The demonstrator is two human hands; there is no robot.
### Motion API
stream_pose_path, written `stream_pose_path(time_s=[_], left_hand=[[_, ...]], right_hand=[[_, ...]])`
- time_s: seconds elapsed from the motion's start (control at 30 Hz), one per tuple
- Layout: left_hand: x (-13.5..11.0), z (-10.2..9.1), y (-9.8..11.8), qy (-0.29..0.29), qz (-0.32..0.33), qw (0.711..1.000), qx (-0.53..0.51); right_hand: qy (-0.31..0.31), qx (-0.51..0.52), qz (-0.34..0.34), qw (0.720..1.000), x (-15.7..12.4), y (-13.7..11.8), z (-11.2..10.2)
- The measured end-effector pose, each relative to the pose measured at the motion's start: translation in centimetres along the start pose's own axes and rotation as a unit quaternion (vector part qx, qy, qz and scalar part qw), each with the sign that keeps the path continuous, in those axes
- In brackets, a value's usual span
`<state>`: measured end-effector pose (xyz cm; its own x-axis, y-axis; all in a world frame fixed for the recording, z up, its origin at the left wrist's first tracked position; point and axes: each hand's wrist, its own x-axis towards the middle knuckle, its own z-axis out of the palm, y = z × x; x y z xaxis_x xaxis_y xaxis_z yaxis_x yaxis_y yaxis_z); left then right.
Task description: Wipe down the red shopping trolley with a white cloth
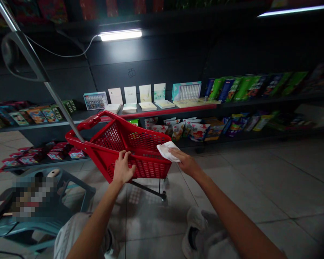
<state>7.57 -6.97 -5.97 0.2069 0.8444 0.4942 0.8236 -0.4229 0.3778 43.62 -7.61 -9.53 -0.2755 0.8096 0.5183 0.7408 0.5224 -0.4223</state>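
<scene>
Left hand (pixel 123 168): fingers curled, clamped on rim of red mesh shopping cart (pixel 143 169). Right hand (pixel 186 162): fingers together, pressing white wipe (pixel 166 151) onto cart's right rim. Cart stands on tile floor (pixel 151 216), near low shelf (pixel 162 112).

Beyond the fingers (pixel 123 155), dark gray store shelving (pixel 151 61) lines the wall under a fluorescent tube light (pixel 120 35). Pale floor tiles (pixel 259 183) spread to the right of the fingers, and a teal plastic stool (pixel 81 190) stands lower left of them.
</scene>
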Motion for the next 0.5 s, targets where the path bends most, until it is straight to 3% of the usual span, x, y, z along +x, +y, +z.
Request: stream_pose_path(time_s=[0.2,0.27,0.37,0.43,0.5], left_hand=[[-0.1,-0.2,-0.3,-0.006,-0.007,0.999,-0.047],[-0.1,-0.3,-0.4,-0.01,-0.005,0.998,-0.055],[-0.1,-0.4,-0.5,-0.01,-0.003,0.998,-0.061],[-0.1,-0.4,-0.6,-0.006,0.0,0.998,-0.062],[-0.1,-0.3,-0.7,-0.003,0.0,0.998,-0.06]], right_hand=[[0.063,0.035,0.15,0.986,2.7,3.9,1.7],[0.098,0.085,0.24,0.962,3.6,4.2,2.7],[0.136,0.197,0.361,0.901,4.6,3.6,4.5],[0.131,0.245,0.391,0.877,4.7,3.0,5.7],[0.119,0.26,0.392,0.874,4.3,2.3,6.7]])
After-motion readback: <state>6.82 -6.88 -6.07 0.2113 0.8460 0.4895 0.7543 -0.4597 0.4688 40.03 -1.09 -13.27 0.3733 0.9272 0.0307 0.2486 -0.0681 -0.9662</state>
